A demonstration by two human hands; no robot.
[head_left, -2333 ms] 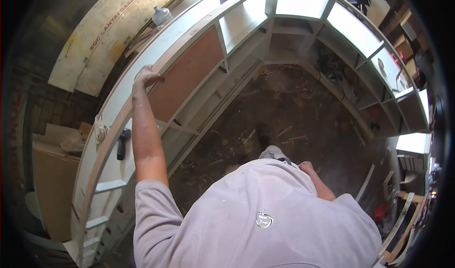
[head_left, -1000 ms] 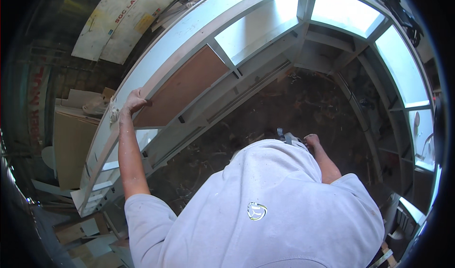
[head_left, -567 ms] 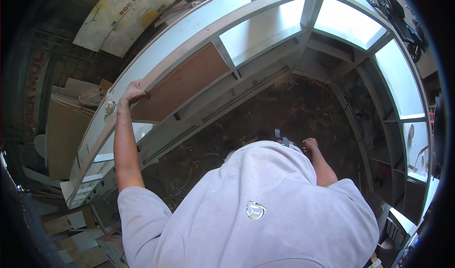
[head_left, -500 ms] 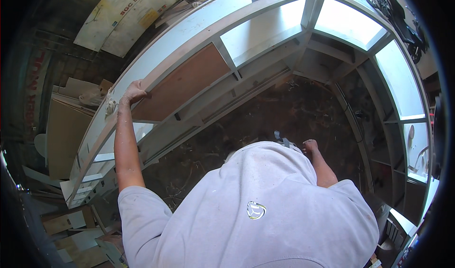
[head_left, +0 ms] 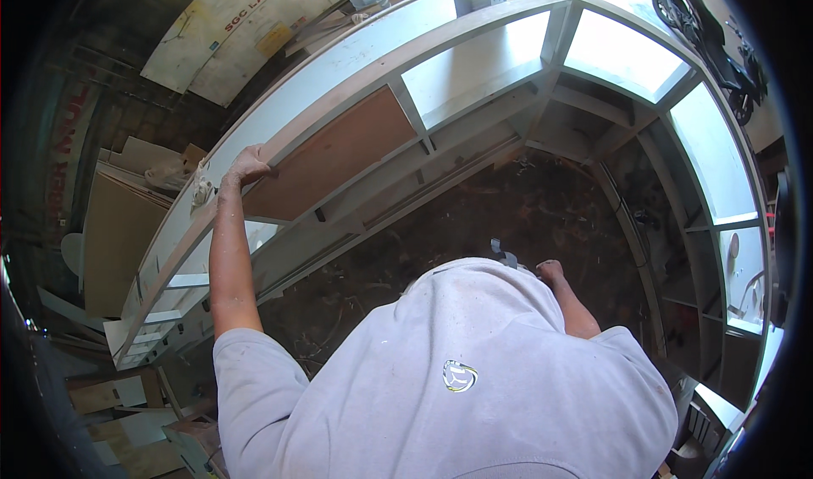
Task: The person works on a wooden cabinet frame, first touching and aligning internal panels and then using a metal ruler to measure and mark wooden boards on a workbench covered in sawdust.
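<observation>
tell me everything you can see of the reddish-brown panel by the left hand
The reddish-brown panel is a flat, plain sheet that looks like wood. It fills one bay of the pale framework, slanting from lower left to upper right in this fisheye view. The left hand grips the rail along its upper edge; whether the fingertips touch the panel is unclear.

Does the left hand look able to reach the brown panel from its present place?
Probably yes: the left hand rests on the top rail right beside the brown panel, and nothing visible stands between them.
</observation>
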